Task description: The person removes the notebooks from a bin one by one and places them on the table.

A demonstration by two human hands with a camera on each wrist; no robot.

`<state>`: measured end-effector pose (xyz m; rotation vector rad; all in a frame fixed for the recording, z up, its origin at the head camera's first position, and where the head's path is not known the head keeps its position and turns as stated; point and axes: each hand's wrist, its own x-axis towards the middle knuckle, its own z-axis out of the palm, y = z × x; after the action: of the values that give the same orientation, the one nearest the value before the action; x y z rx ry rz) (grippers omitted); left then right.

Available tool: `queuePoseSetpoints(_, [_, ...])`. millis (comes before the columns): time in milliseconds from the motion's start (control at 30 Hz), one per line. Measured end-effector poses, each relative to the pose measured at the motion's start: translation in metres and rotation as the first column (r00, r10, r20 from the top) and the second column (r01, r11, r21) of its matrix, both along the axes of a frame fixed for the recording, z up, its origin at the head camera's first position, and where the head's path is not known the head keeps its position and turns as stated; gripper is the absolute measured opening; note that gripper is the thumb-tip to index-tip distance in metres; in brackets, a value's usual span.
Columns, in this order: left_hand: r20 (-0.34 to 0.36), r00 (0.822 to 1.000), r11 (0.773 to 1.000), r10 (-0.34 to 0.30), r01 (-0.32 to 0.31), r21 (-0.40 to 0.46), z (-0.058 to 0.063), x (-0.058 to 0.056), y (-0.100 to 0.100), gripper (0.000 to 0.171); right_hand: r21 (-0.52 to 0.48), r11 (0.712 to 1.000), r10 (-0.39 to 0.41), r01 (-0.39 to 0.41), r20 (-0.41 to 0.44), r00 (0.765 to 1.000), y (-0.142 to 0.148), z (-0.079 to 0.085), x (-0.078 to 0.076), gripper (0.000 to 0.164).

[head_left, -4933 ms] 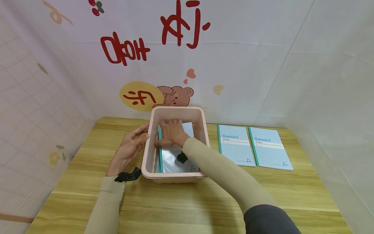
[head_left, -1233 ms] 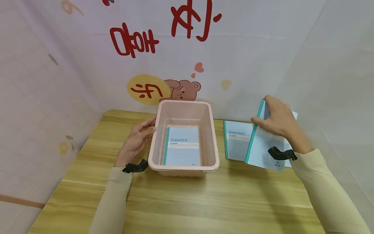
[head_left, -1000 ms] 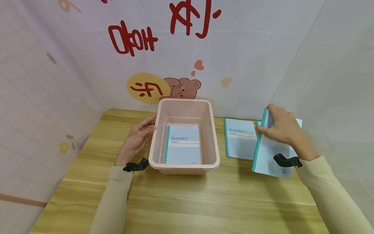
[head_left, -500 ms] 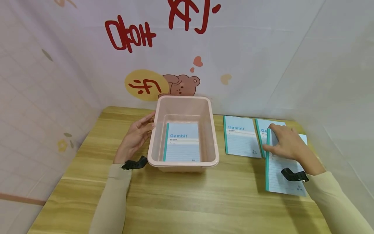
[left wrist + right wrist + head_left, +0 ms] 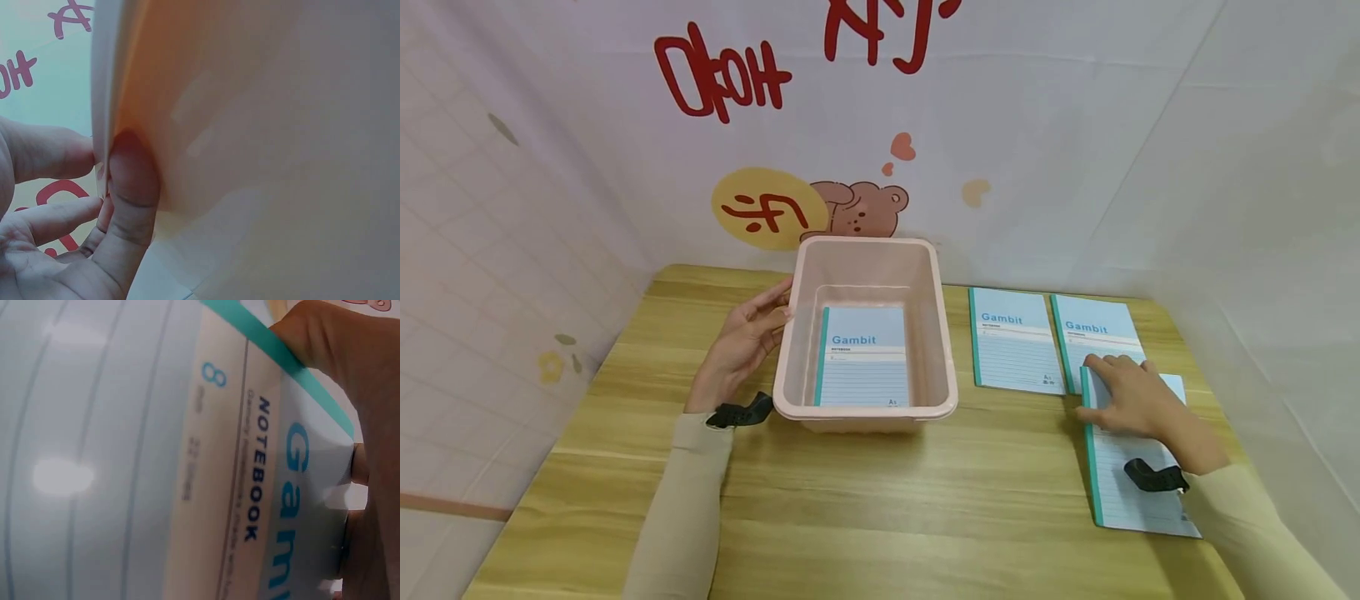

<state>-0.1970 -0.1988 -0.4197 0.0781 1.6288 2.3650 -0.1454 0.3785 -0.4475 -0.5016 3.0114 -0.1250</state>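
My right hand [image 5: 1138,404] grips a light-blue notebook [image 5: 1131,492] near its top, thumb at the green spine and fingers over the top edge. The right wrist view shows its printed cover [image 5: 231,456] close up. This notebook is low over the table's right side; whether all of it touches the wood, I cannot tell. At the pale pink plastic bin [image 5: 949,350], my left hand [image 5: 741,346] rests with relaxed fingers and thumb against the outside of its left rim. The left wrist view shows the thumb [image 5: 134,175] on the bin's wall. Inside the bin lies another notebook [image 5: 863,367], face up.
Two similar notebooks lie at the back right of the wooden table [image 5: 880,517]: one [image 5: 1017,342] nearer the bin, the other [image 5: 1096,321] partly covered by my right hand and the held notebook. A white printed backdrop [image 5: 1037,125] stands behind the table.
Earlier my right hand was inside the bin over a notebook. Afterwards it held a notebook raised over the right side, and has lowered it toward the table's front right. My left hand stays at the bin.
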Motion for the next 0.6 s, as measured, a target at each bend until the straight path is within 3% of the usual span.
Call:
queuePoseSetpoints(300, [-0.001, 1.000, 1.000, -0.003, 0.003, 0.010, 0.000, 0.001, -0.001, 0.065, -0.072, 0.997, 0.020, -0.019, 0.016, 1.000, 0.003, -0.022, 0.013, 0.082])
queuePoseSetpoints(600, [-0.006, 1.000, 1.000, -0.005, 0.005, -0.002, -0.001, -0.001, -0.001, 0.065, -0.130, 0.989, 0.054, -0.066, -0.090, 0.994, 0.004, -0.026, 0.020, 0.074])
